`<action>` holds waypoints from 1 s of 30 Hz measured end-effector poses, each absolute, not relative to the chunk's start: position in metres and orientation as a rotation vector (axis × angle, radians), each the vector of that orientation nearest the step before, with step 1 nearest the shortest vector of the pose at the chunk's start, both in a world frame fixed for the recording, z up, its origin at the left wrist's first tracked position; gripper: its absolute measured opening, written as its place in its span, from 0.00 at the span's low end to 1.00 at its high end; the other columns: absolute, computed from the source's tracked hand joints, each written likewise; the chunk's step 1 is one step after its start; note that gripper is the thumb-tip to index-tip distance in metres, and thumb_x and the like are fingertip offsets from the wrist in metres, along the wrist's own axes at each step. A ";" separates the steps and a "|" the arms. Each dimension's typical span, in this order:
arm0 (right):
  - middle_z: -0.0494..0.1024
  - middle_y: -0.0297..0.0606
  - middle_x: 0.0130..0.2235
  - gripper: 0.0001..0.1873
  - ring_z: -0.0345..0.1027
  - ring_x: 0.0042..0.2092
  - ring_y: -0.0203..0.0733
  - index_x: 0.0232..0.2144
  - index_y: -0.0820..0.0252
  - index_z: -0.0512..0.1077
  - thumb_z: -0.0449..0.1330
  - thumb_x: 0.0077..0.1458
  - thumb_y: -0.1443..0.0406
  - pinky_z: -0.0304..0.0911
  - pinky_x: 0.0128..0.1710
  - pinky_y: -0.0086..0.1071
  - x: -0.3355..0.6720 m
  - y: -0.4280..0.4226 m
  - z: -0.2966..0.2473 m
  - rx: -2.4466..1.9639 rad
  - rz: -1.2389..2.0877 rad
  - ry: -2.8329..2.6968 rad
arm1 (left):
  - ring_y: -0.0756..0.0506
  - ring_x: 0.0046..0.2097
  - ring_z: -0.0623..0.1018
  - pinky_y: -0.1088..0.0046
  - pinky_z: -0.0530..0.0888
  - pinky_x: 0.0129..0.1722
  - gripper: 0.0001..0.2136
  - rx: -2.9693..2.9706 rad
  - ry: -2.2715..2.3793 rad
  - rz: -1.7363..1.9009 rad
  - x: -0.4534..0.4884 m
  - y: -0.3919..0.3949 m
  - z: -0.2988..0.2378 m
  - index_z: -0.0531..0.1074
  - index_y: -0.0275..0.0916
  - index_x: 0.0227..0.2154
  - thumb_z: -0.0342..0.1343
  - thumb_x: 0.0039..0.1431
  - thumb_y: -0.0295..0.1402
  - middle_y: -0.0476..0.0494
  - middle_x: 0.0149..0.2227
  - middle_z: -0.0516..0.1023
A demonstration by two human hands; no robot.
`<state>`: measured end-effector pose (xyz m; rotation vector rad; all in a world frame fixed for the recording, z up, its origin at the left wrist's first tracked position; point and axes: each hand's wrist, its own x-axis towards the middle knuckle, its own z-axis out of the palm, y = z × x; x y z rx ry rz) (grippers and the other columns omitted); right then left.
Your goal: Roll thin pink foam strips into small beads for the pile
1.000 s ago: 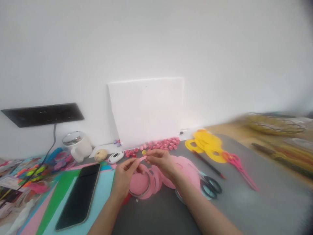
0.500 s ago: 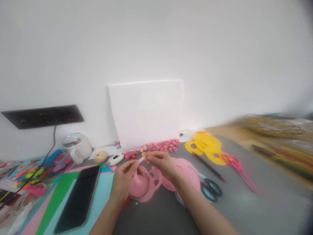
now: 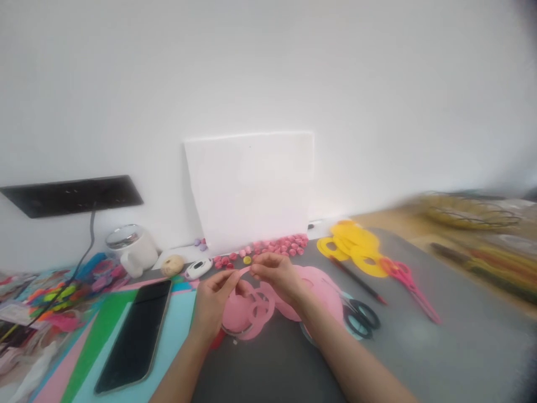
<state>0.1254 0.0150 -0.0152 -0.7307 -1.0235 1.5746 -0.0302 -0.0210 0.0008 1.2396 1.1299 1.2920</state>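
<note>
- Pink paper strip point(image 3: 245, 271) spans the gap between the two hands, raised above the pink cutouts point(image 3: 238, 312); gripping it from both sides probably keeps the flimsy curve steady.
- Far left, a phone point(image 3: 134, 336) lies flat on colored sheets point(image 3: 93, 336), perhaps parked there to leave the middle free for handling.
- Left hand point(image 3: 212, 305) pinches the strip's near side between thumb and index finger, its other fingers curled.
- Behind, a white board point(image 3: 251, 190) leans on the wall, small pink pieces point(image 3: 285, 246) strewn along its foot; they limit forward reach.
- Right hand point(image 3: 279, 277) pinches the strip's other side, fingers bent closely together.
- Rightward, black-handled scissors point(image 3: 363, 318) lie near the right forearm, handles toward the person, likely for easy reach.
- Beyond them, a pencil point(image 3: 358, 281) and pink scissors point(image 3: 413, 288) meet the yellow rings point(image 3: 352, 243); gray mat point(image 3: 457, 358) extends past these, offering elbow room.
</note>
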 end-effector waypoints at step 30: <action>0.73 0.32 0.22 0.11 0.64 0.26 0.32 0.20 0.61 0.74 0.70 0.34 0.62 0.62 0.29 0.28 0.127 0.020 -0.018 -0.754 1.559 -1.026 | 0.48 0.25 0.71 0.72 0.69 0.30 0.12 1.292 1.169 1.243 -0.032 -0.020 0.000 0.77 0.35 0.24 0.57 0.51 0.39 0.45 0.20 0.74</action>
